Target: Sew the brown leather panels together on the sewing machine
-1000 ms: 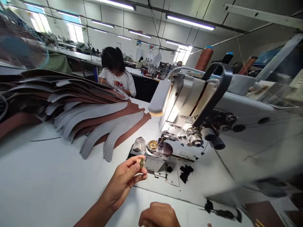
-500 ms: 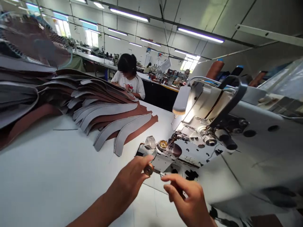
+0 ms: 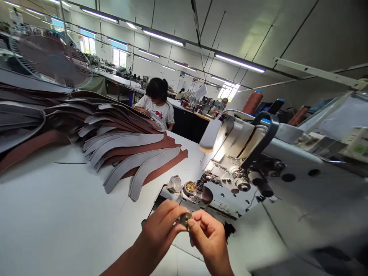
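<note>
My left hand (image 3: 161, 232) pinches a small round metal bobbin (image 3: 184, 219) between thumb and fingers, low in the middle of the view. My right hand (image 3: 208, 239) meets it from the right, fingertips pinched on the same bobbin. Both hands hover just in front of the sewing machine's post bed, where a brass bobbin case (image 3: 190, 187) sits open under the needle area. The white sewing machine (image 3: 258, 161) fills the right side.
A fanned stack of brown and grey cut leather pieces (image 3: 115, 149) lies across the white table (image 3: 57, 218) at left. A fan (image 3: 50, 57) stands at far left. A seated person (image 3: 156, 105) works at a bench behind. Thread cones (image 3: 251, 102) stand behind the machine.
My right hand rose from the bottom edge and closed in on the bobbin held by my left hand. The view shifted slightly.
</note>
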Demonstrator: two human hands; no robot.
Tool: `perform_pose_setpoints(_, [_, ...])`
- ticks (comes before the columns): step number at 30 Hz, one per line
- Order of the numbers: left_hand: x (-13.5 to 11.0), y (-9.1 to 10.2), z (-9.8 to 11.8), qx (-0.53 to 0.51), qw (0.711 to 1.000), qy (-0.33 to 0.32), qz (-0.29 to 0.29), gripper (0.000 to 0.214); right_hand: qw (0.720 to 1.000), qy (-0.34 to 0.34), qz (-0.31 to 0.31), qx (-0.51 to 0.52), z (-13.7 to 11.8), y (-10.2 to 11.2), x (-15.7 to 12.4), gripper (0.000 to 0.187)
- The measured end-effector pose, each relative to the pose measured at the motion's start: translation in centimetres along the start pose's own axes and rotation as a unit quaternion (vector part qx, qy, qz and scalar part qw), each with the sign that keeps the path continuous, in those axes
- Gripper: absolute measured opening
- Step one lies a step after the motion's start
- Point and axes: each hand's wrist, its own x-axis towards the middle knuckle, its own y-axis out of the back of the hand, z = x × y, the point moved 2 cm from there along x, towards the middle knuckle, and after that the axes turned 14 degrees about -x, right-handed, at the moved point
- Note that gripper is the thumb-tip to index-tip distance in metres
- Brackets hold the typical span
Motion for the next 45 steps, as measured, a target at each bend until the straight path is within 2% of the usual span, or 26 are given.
perform_pose_setpoints(2, [1.4, -0.2, -1.1, -0.001, 1.000, 0.026, -0.011, 0.019, 1.000, 0.011, 0.007, -0.017, 1.1, 0.4, 0.8, 0.043])
perform_pose_setpoints(5, [4.4, -0.5, -3.2, -0.005, 0.998, 0.059, -0.037, 0.017, 0.993, 0.043, 0.080, -0.074, 2.5, 1.4, 1.8, 0.040])
perform_pose_setpoints(7, [6.5, -0.8, -4.5, -0.009, 0.995, 0.087, -0.056, 0.015, 0.979, 0.088, 0.123, -0.135, 2.7, 2.1, 2.2, 0.035])
perform_pose_setpoints(12, [9.2, -1.4, -6.0, -0.022, 0.983, 0.149, -0.109, 0.010, 0.896, 0.216, 0.195, -0.334, 1.4, 3.0, 3.6, 0.037])
perform_pose_setpoints(20, [10.1, -0.9, -7.0, -0.034, 0.957, 0.208, -0.199, 0.007, 0.813, 0.256, 0.174, -0.493, 0.4, 3.1, 4.9, 0.036])
perform_pose_setpoints(25, [11.6, -0.7, -8.6, -0.027, 0.926, 0.254, -0.277, 0.010, 0.729, 0.320, 0.157, -0.584, -0.4, 3.3, 5.4, 0.034])
perform_pose_setpoints(27, [12.2, -1.1, -9.5, -0.007, 0.906, 0.287, -0.310, 0.006, 0.705, 0.332, 0.148, -0.609, -0.7, 3.4, 5.6, 0.033])
perform_pose_setpoints(29, [12.8, -1.5, -10.3, 0.019, 0.883, 0.319, -0.345, 0.012, 0.699, 0.329, 0.126, -0.622, -0.9, 3.5, 5.7, 0.033])
perform_pose_setpoints(31, [13.5, -1.9, -10.7, 0.043, 0.859, 0.341, -0.379, 0.017, 0.719, 0.293, 0.098, -0.622, -1.2, 3.6, 5.7, 0.035])
perform_pose_setpoints(32, [13.7, -2.1, -10.8, 0.054, 0.849, 0.348, -0.393, 0.018, 0.740, 0.261, 0.084, -0.615, -1.3, 3.8, 5.8, 0.037])
perform_pose_setpoints(36, [14.6, -2.4, -10.4, 0.088, 0.822, 0.364, -0.429, 0.018, 0.851, 0.126, -0.007, -0.510, -1.9, 4.3, 6.3, 0.043])
perform_pose_setpoints(37, [14.7, -2.5, -10.2, 0.095, 0.818, 0.367, -0.432, 0.018, 0.866, 0.118, -0.032, -0.485, -2.0, 4.4, 6.4, 0.043])
perform_pose_setpoints(38, [14.9, -2.5, -9.9, 0.104, 0.814, 0.370, -0.435, 0.018, 0.870, 0.124, -0.051, -0.475, -2.1, 4.4, 6.4, 0.043])
perform_pose_setpoints(39, [15.0, -2.6, -9.7, 0.113, 0.810, 0.373, -0.438, 0.018, 0.861, 0.142, -0.059, -0.486, -2.2, 4.4, 6.4, 0.045])
perform_pose_setpoints(40, [15.1, -2.6, -9.5, 0.122, 0.806, 0.377, -0.440, 0.018, 0.840, 0.167, -0.055, -0.514, -2.2, 4.3, 6.4, 0.047])
perform_pose_setpoints(43, [15.4, -2.7, -9.0, 0.143, 0.793, 0.390, -0.446, 0.018, 0.758, 0.242, -0.005, -0.606, -2.0, 4.0, 6.1, 0.049])
perform_pose_setpoints(45, [15.4, -2.7, -8.8, 0.149, 0.790, 0.397, -0.443, 0.017, 0.734, 0.278, 0.030, -0.619, -1.7, 3.8, 5.7, 0.046])
